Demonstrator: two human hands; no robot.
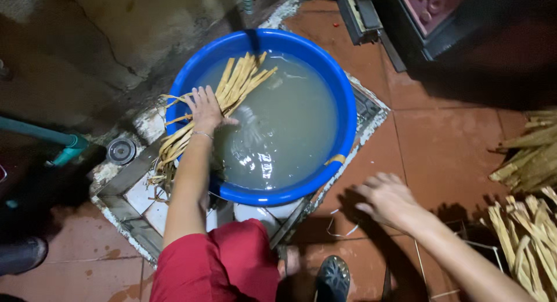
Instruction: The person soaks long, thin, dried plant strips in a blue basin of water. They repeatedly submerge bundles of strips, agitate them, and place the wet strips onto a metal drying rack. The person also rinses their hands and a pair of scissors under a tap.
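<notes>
A round blue basin [347, 113] full of cloudy water stands on a tiled drain surround. A bundle of pale yellow plant strips [237, 82] lies across its left rim, one end in the water, the other hanging out over the edge. My left hand [206, 109] presses flat on this bundle at the rim, fingers spread. My right hand [386, 199] hovers over the red floor tiles to the right of the basin, fingers loosely curled, holding nothing.
More piles of the same strips [531, 232] lie at the right on the floor. A teal pipe [55, 140] and a round drain cap [121, 150] sit at the left. My red-clad knee [223, 267] and dark shoe [332, 277] are below the basin. Dark furniture stands at top right.
</notes>
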